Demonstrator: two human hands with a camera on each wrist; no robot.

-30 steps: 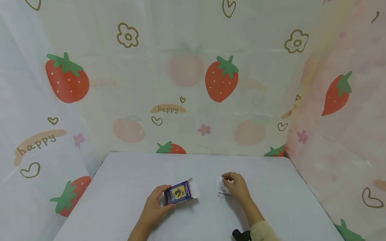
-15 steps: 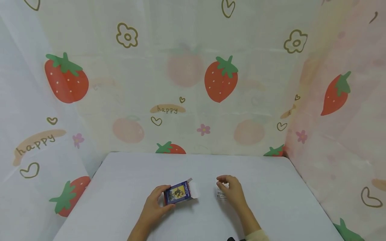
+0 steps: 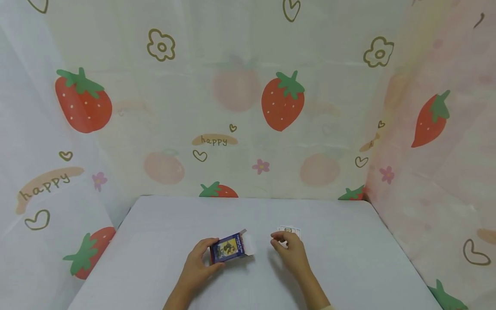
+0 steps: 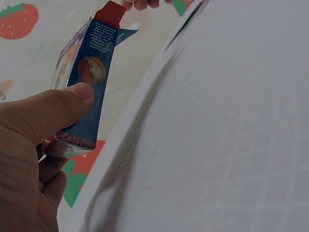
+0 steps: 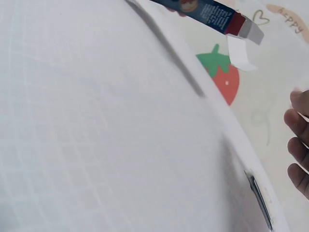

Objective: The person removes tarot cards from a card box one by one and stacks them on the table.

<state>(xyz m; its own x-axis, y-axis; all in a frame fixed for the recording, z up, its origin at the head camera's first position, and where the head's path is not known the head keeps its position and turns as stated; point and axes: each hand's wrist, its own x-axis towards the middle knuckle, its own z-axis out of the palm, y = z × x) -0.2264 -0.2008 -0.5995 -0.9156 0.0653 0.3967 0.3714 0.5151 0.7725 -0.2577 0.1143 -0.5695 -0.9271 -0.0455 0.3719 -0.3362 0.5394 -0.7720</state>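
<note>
My left hand (image 3: 201,260) grips a blue playing-card box (image 3: 226,248) at its closed end, thumb (image 4: 72,96) pressed on the narrow side of the box (image 4: 91,72). The box's white flap (image 3: 249,244) hangs open toward the right. My right hand (image 3: 280,242) hovers with curled fingers just right of the flap. A small stack of white cards (image 3: 290,231) lies on the table, showing beyond that hand's fingers. In the right wrist view the fingertips (image 5: 299,140) hang above the cards' dark edge (image 5: 258,195), and whether they pinch a card is hidden.
A white table (image 3: 174,224) is walled on three sides by strawberry-print curtains (image 3: 283,103) that hang down to its edges.
My right hand has slid left and toward me, off the card stack it covered, so the stack's far part now shows. The left hand and the box have stayed put.
</note>
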